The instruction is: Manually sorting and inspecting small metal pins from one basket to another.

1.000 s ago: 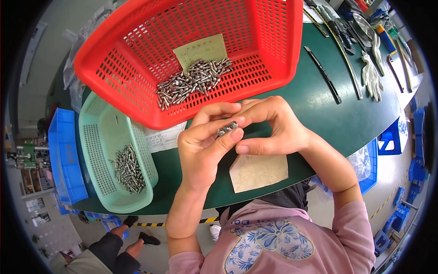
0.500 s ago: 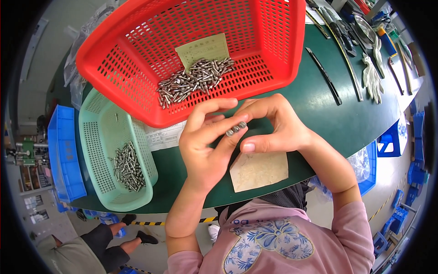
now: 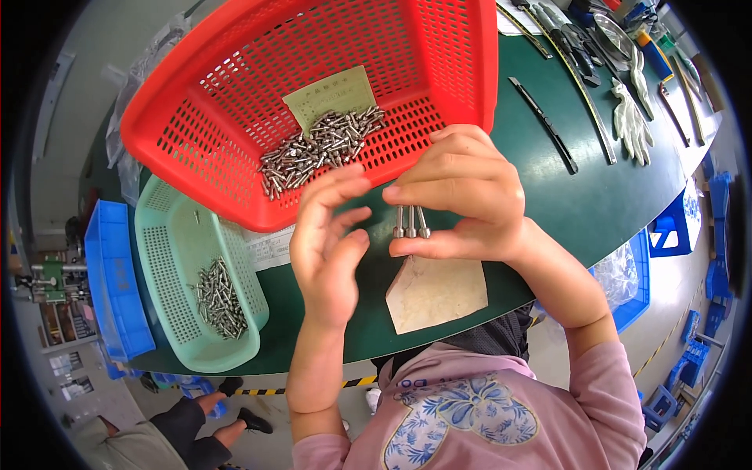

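Observation:
Between the thumb and fingers of my right hand (image 3: 478,192) are three small headed metal pins (image 3: 412,222), side by side with their thicker ends toward the thumb. Their upper ends are hidden behind the fingers. My left hand (image 3: 325,254) is to the left of them, fingers apart and nothing in it. Just beyond both hands, a red perforated basket (image 3: 176,117) stands tilted, with a pile of similar metal parts (image 3: 321,149) and a yellowish paper tag (image 3: 329,98) inside. A light green basket (image 3: 168,294) on the left holds another pile of metal parts (image 3: 221,301).
A worn beige sheet (image 3: 439,294) lies at the near edge of the green table (image 3: 533,168). Left of the green basket is a blue bin (image 3: 117,282). Gloves (image 3: 629,125), a black slim tool (image 3: 544,125) and other tools lie far right. Another person's legs (image 3: 207,427) show lower left.
My left hand has let go of the pins and moved left, its fingers opening. My right hand now grips them, turned so that their lengths show. The view has shifted slightly.

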Tool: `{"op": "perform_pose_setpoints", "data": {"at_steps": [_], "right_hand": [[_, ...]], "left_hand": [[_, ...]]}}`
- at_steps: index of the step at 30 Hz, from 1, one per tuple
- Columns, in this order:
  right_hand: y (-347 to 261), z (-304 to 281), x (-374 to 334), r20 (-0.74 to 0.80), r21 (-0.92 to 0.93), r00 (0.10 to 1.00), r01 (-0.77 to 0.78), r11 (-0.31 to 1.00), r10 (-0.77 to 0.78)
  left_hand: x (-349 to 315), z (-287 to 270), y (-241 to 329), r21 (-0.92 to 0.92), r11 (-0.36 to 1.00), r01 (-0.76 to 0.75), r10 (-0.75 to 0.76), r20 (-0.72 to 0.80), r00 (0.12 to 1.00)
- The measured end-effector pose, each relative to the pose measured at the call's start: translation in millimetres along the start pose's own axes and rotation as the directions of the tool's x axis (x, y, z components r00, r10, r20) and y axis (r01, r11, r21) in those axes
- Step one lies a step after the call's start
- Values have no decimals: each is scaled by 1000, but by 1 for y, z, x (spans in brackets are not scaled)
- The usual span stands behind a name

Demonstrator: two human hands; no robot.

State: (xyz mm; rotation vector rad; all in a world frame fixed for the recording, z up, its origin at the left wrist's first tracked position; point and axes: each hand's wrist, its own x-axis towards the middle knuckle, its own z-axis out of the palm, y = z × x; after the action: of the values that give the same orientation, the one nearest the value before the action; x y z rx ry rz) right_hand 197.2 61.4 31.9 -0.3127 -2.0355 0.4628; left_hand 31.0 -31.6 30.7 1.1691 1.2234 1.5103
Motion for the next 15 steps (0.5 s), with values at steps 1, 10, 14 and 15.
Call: {"op": "perform_pose_setpoints", "data": {"at_steps": [1,10,14,15], "right_hand": [[0,0,0,-1,-2,1000,-3,1000,3],[-3,11,-2,10,-40,997,82,996,-82],[-3,11,-3,-23,-35,995,98,995,-99],[-3,11,-3,-11,-38,996,88,995,-88]], "left_hand": [[1,-1,5,-154,979,132,-120,86,989],[-10,5,7,-383,812,440,-306,363,880],[-9,7,9,-364,850,380,-273,313,910],[-8,8,9,-303,885,354,-265,296,918]]}}
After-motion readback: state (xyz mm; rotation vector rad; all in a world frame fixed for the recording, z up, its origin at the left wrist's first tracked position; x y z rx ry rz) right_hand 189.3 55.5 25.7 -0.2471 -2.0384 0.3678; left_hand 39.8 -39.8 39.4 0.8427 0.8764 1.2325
